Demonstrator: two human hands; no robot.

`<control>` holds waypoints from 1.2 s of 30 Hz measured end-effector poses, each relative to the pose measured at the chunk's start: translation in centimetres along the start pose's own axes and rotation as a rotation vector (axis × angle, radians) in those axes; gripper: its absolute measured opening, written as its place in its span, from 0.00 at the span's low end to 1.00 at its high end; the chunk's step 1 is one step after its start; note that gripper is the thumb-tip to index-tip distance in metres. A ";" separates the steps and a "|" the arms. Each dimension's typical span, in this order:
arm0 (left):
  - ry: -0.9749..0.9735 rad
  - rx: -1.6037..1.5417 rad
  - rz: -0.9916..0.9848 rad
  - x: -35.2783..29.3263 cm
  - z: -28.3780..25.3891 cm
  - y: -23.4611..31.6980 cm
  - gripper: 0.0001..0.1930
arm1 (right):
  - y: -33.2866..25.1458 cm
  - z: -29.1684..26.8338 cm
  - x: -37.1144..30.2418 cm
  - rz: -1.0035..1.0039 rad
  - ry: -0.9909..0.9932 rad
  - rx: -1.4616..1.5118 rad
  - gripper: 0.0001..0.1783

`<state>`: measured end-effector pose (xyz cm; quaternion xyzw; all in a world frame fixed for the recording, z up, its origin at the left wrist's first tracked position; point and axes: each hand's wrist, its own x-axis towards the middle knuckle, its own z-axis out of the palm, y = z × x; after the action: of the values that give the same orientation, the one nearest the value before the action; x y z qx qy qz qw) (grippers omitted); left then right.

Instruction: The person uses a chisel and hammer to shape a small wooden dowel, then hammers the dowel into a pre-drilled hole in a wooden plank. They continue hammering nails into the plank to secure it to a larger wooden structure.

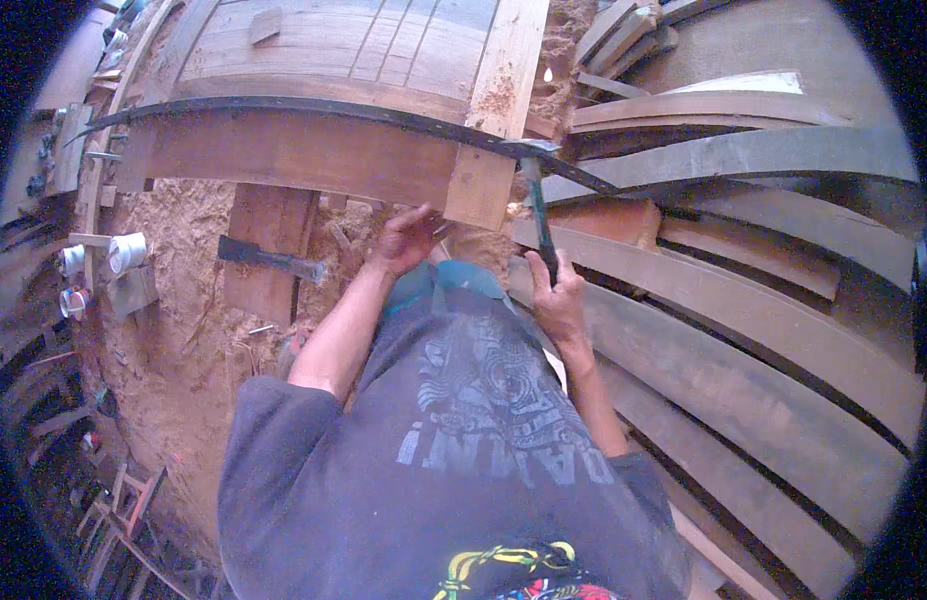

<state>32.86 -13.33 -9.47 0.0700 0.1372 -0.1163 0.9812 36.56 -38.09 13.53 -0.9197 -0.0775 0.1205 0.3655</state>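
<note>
My right hand (558, 300) is closed around the dark green handle of a hammer (536, 195), which points away from me. Its head is by the right corner of a wooden panel frame (303, 155). A long dark bar (313, 106) lies across that frame, bending in the fisheye picture. At the frame's near edge, my left hand (405, 240) has its fingers stretched out, close to the lower end of the light side piece (480, 185). Whether the fingertips touch the wood is hard to make out, and nothing shows clearly in that hand.
Long boards (733, 310) lie side by side on my right. A dark flat-bladed tool (268, 259) rests on a plank (271, 220) at left, above sawdust-covered ground (173, 370). White cups or small tubs (127, 253) stand farther left. A small wood block (266, 25) sits on the panel.
</note>
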 end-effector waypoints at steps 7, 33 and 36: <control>0.029 -0.265 0.052 5.5 -7.4 -1.9 0.12 | 1.8 -1.8 -5.2 0.278 0.062 0.105 0.18; 0.472 -0.166 0.255 8.5 -3.0 -0.3 0.13 | 4.2 -9.0 15.7 -0.304 -0.244 -0.232 0.20; 0.508 -0.181 0.299 7.7 -2.8 -0.9 0.13 | 4.7 -8.8 19.4 -0.442 -0.331 -0.206 0.21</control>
<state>39.17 -15.35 -14.40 0.0286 0.3759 0.0633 0.9241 57.89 -42.74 13.23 -0.8805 -0.3466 0.1778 0.2701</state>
